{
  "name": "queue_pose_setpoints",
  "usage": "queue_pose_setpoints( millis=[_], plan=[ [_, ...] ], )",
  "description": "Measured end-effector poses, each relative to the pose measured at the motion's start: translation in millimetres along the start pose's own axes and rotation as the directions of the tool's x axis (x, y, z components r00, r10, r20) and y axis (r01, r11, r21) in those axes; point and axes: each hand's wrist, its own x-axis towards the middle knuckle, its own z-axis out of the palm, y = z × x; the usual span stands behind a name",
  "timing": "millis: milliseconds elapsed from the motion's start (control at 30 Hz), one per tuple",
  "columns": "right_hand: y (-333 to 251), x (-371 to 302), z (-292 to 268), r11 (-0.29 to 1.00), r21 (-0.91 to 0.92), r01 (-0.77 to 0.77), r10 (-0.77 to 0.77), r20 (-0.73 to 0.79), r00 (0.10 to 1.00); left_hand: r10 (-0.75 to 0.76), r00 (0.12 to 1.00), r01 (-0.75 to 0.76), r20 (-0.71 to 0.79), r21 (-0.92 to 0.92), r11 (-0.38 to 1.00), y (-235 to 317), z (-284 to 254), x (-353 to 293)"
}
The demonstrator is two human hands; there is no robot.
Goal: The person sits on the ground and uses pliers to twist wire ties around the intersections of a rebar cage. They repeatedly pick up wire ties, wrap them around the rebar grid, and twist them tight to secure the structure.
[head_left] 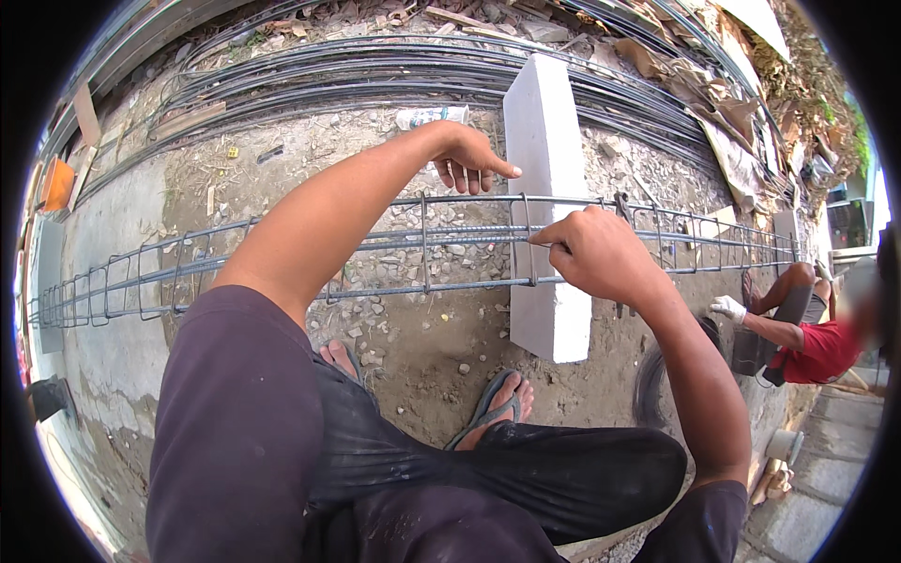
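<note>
A long rebar cage [427, 244] of straight bars and square stirrups runs from left to right in front of me. It rests across a white block [549, 141]. My left hand [469, 158] hovers over the cage's far bar, thumb stretched toward the block and fingers hanging down, holding nothing visible. On the cage, my right hand [596, 251] points its index finger at a stirrup by the middle bars, its other fingers curled. A dark metal piece [622, 203] shows just beyond that hand, and dark ends show below it; whether the hand grips it is hidden.
Long loose steel bars [375, 70] lie along the far side. A white cup [432, 116] lies on the rubble behind my left hand. At right sits a person in a red shirt [828, 349], with a white-gloved hand [727, 308] near the cage. An orange object [57, 183] stands far left.
</note>
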Motion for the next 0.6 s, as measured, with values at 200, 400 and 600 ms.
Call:
queue_pose_setpoints(
  millis=[200,400,600],
  plan=[
    [31,12,31,0.992,-0.118,0.055,-0.072,-0.152,0.986,-0.064,0.997,0.066,0.037,-0.061,0.996,16,6,1],
    [49,29,35,0.954,-0.296,0.055,-0.101,-0.144,0.984,-0.076,0.995,0.087,0.066,-0.19,0.978,12,28,11],
    [53,29,44,0.943,-0.317,0.101,-0.172,-0.205,0.963,-0.094,0.995,0.079,-0.017,-0.415,0.906,15,29,21]
  ],
)
